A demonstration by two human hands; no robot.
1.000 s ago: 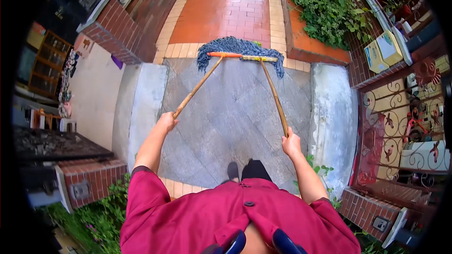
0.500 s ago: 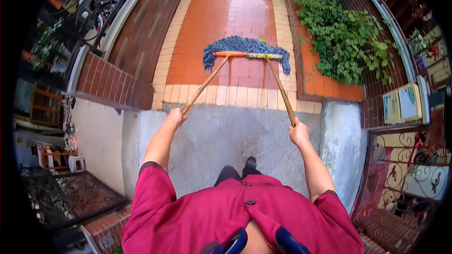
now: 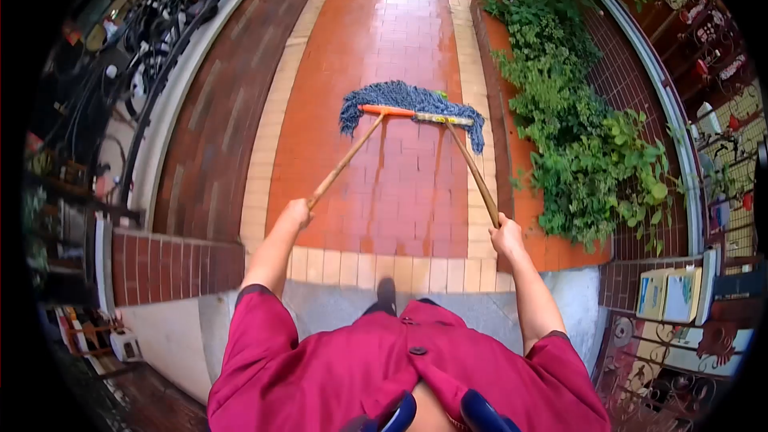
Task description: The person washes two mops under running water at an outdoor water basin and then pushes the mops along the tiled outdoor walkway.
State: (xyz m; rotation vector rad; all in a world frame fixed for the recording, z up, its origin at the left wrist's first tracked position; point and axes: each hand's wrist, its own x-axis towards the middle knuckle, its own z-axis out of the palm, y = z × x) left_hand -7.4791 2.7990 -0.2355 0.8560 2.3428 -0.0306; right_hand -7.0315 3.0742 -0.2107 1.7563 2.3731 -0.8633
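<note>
Two mops lie side by side on the wet tiles ahead of me, their blue-grey strands (image 3: 392, 97) running together in one wide band. My left hand (image 3: 298, 214) is closed around the wooden handle (image 3: 346, 162) of the mop with the orange head bar (image 3: 384, 111). Around the other wooden handle (image 3: 475, 170), my right hand (image 3: 506, 234) is wrapped; that mop has a pale head bar (image 3: 442, 119) with yellow marks. Both arms reach forward, and the handles slant inward toward the mop heads. Wet streaks show on the tiles on my side of the heads.
A red tiled walkway (image 3: 344, 64) with cream borders runs ahead. On the right is a raised planter edge (image 3: 532, 216) with leafy plants (image 3: 560, 128); on the left stands a low brick wall (image 3: 224, 112). Grey paving (image 3: 320, 304) lies near my shoe (image 3: 386, 294).
I have moved forward, so the walkway's near edge is closer to my body and the grey paving shows less. Both mops have slid farther along the tiles, still in my hands.
</note>
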